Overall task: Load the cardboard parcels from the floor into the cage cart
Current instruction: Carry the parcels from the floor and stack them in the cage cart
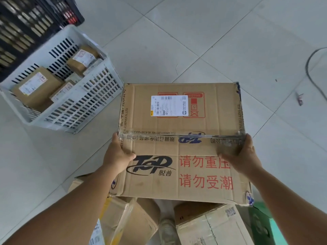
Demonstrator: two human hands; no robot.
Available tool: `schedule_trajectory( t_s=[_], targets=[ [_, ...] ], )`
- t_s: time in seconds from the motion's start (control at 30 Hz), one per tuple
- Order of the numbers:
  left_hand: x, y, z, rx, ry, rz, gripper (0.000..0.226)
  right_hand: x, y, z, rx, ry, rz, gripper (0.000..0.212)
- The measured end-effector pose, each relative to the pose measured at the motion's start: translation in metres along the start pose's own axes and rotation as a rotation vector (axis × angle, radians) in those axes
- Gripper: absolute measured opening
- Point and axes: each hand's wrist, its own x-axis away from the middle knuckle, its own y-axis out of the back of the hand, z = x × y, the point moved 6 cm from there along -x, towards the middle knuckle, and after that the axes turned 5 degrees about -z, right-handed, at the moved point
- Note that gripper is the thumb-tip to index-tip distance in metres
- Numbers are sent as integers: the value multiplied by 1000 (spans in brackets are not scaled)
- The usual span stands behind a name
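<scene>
Parcel (182, 138) held by hands over tiled floor (194, 41).

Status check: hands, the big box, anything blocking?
Both hands, left and right, grip the big carton by its sides. Smaller parcels lie underneath. White basket sits left.

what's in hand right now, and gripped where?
The large cardboard box, held by both hands at its opposite side edges: left hand on the left edge, right hand on the right, thumbs on the top face.
</scene>
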Motion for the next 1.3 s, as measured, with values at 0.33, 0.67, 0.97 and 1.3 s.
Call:
schedule_trajectory(
  t_s=[0.33, 0.67, 0.97, 1.3],
  targets=[
    [35, 47, -38, 165, -62, -97, 77, 26, 54, 36, -97, 65, -75, 65],
    [124, 185, -51, 279, -145, -263, 88, 121, 113, 111, -296, 230, -79, 66],
    [268, 313, 27, 462, -188, -415, 82, 283, 143, 169, -343, 459, -92, 65],
    [442, 434, 147, 589, -136, -638, 75, 470, 151, 216, -380, 701, 11, 59]
  ],
)
